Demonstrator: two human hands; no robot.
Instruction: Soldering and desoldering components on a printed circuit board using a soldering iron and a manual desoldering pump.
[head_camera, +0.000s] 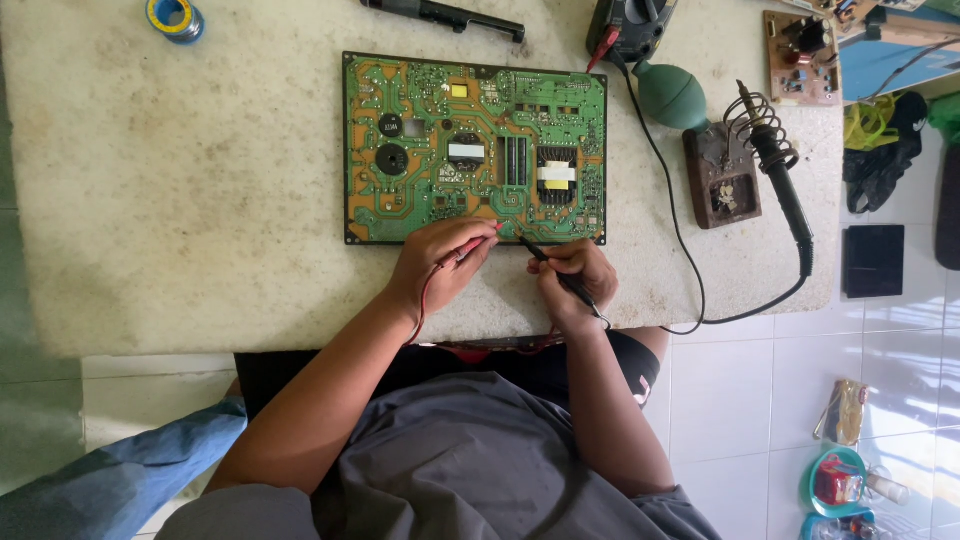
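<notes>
Looking down from the head camera, I see both hands at the near edge of a green circuit board (475, 148), which lies flat on the pale speckled counter (180, 200). The left hand (440, 262) has its grip closed around a red probe (468, 248), pinched between thumb and fingers, tip pointing at the board's lower edge. The right hand (575, 275) has its grip closed on a black probe (548, 262), held like a pen, tip angled up and left towards the same edge. The two tips sit near one another (whether either one actually touches the board I cannot tell). A thin red lead (428, 300) runs from the red probe down past the left wrist and over the counter's edge.

Surroundings, as observed:
- A multimeter (630, 25) lies at the far edge of the counter, only partly in view.
- A green rubber blower bulb (670, 95) rests just right of the board.
- A soldering iron (780, 170) sits in a coiled holder on a brown wooden base (722, 178), its black cable (690, 270) looping along the counter.
- A spool with a blue and yellow rim (175, 17) lies at the far left corner.
- A small brown circuit board (800, 58) lies at the far right.

The person wears a grey shirt (470, 460).
</notes>
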